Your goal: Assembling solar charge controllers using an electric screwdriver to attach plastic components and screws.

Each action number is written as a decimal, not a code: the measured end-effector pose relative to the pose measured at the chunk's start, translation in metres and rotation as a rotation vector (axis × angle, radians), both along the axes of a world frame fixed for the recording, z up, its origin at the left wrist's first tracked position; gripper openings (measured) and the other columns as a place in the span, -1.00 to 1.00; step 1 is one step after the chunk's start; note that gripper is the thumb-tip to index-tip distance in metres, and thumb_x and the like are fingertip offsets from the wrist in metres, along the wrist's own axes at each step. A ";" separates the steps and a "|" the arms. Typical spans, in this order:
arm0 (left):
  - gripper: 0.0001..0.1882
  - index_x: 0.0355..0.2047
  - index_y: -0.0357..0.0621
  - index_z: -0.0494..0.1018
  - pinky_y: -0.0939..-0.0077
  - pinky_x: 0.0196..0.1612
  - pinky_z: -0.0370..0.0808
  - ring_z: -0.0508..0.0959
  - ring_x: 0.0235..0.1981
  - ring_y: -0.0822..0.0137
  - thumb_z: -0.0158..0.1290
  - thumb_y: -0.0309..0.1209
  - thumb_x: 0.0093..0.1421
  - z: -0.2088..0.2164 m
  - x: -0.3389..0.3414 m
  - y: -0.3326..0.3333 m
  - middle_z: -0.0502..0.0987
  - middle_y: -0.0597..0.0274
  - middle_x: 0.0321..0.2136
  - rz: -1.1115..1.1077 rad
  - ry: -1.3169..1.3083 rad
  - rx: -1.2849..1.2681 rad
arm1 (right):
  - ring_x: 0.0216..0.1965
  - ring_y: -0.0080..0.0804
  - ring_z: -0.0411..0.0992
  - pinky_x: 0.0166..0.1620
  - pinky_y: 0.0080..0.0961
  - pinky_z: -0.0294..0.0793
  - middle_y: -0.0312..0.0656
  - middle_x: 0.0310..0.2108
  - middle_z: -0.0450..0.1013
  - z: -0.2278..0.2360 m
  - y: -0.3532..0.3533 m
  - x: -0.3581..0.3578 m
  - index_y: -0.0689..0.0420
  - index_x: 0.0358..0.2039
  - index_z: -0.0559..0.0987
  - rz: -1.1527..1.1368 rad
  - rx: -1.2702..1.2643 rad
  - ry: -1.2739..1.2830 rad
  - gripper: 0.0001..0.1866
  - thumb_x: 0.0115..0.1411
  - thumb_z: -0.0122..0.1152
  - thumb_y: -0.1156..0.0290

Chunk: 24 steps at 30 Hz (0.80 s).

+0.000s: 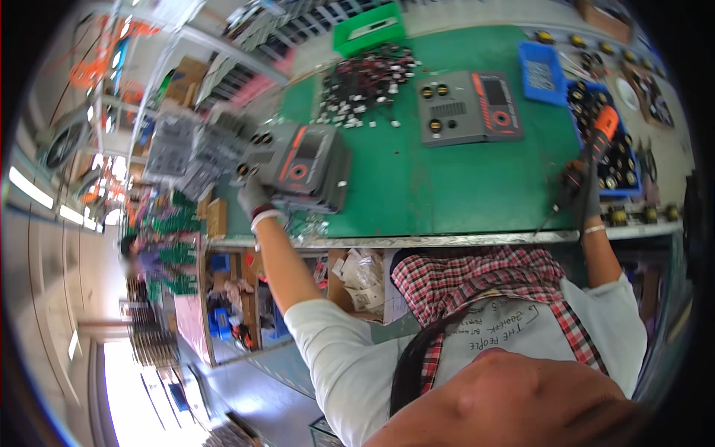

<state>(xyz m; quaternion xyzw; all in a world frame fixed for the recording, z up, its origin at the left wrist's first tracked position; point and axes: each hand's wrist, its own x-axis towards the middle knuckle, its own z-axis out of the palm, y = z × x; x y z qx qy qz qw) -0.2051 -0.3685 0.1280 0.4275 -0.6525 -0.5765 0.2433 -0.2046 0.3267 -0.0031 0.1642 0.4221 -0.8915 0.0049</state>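
Reaches with the left hand [255,195], in a pale glove, to the near left corner of a stack of grey panels [316,154] at the left of a green worktop [387,197]. Bends that hand's fingers narrowly by a dark round knob [243,170] at the corner of the top panel; cannot tell a pinch from a light touch there. Holds in the gloved right hand [590,200], closed around it, an orange and black tool [605,123], above the right end of the worktop and well apart from the stack. Has just beside that hand a blue tray [635,191] full of dark round parts, and farther back a smaller blue tray [542,95] of small metal pieces. Faces a single grey panel [473,123], lying flat on the worktop between the hands and farther back, with an orange stripe and several dark knobs. Has a heap of dark wires [369,78] with white plugs behind the stack, and a green bin [357,41] beyond the heap. Has clear plastic bags [175,153] piled left of the stack. Wears a red checked apron [477,276] over a pale shirt [350,365].
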 end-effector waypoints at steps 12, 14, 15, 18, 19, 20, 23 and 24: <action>-0.45 -0.17 -0.34 0.30 0.25 -0.12 0.34 0.43 -0.18 0.00 -0.05 -0.18 -0.12 0.070 0.032 0.104 0.41 -0.15 -0.21 0.157 -0.702 -0.884 | -0.35 -0.33 0.39 -0.27 -0.36 0.49 -0.14 -0.34 0.32 0.003 0.003 0.015 0.27 -0.33 0.39 -0.006 0.010 0.045 -0.49 -0.06 0.20 0.05; -0.43 -0.14 -0.31 0.30 0.23 -0.11 0.32 0.43 -0.17 0.01 -0.08 -0.16 -0.12 0.066 0.037 0.094 0.41 -0.10 -0.20 0.249 -0.768 -0.921 | -0.36 -0.31 0.40 -0.25 -0.33 0.49 -0.13 -0.34 0.33 -0.003 -0.001 0.013 0.27 -0.29 0.39 0.073 -0.004 0.057 -0.50 -0.04 0.18 0.08; -0.43 -0.13 -0.29 0.29 0.22 -0.11 0.31 0.41 -0.16 0.01 -0.08 -0.15 -0.13 0.066 0.038 0.094 0.41 -0.08 -0.20 0.229 -0.806 -0.957 | -0.36 -0.31 0.40 -0.25 -0.33 0.49 -0.13 -0.34 0.33 -0.003 0.000 0.012 0.27 -0.29 0.39 0.080 -0.008 0.056 -0.50 -0.04 0.18 0.08; -0.45 -0.09 -0.23 0.26 0.23 -0.12 0.32 0.39 -0.15 0.02 -0.08 -0.16 -0.07 0.055 0.040 0.083 0.37 -0.06 -0.17 0.295 -0.755 -1.179 | -0.38 -0.30 0.41 -0.26 -0.33 0.48 -0.16 -0.39 0.35 0.006 0.000 0.015 0.26 -0.30 0.39 0.070 -0.020 0.047 -0.55 -0.03 0.17 0.11; -0.48 -0.06 -0.19 0.22 0.24 -0.13 0.34 0.39 -0.14 0.03 -0.08 -0.18 -0.02 0.048 0.040 0.075 0.33 -0.05 -0.13 0.377 -0.652 -1.359 | -0.39 -0.30 0.41 -0.27 -0.33 0.47 -0.18 -0.42 0.36 0.010 -0.005 0.015 0.24 -0.32 0.39 0.060 -0.051 0.056 -0.57 -0.02 0.16 0.13; -0.50 -0.03 -0.14 0.19 0.26 -0.15 0.36 0.38 -0.14 0.04 -0.08 -0.19 0.04 0.043 0.034 0.073 0.29 -0.05 -0.08 0.447 -0.533 -1.533 | -0.40 -0.30 0.41 -0.27 -0.33 0.47 -0.20 -0.46 0.36 0.012 -0.005 0.014 0.23 -0.34 0.39 0.038 -0.076 0.065 -0.60 -0.02 0.15 0.14; -0.66 -0.18 -0.18 0.34 0.28 -0.19 0.37 0.45 -0.24 0.06 -0.08 -0.28 0.06 0.051 -0.023 0.162 0.45 0.06 -0.29 -0.190 -0.032 -1.260 | -0.38 -0.27 0.39 -0.27 -0.29 0.46 -0.15 -0.40 0.33 -0.010 0.006 0.009 0.22 -0.27 0.32 0.077 -0.111 0.068 -0.46 -0.11 0.24 0.09; -0.73 -0.25 -0.22 0.38 0.31 -0.21 0.38 0.48 -0.29 0.12 -0.07 -0.35 0.06 0.052 -0.044 0.214 0.48 0.08 -0.39 -0.375 -0.006 -1.255 | -0.38 -0.28 0.38 -0.25 -0.29 0.44 -0.15 -0.39 0.33 -0.010 0.010 0.008 0.22 -0.26 0.32 0.105 -0.113 0.063 -0.44 -0.11 0.24 0.05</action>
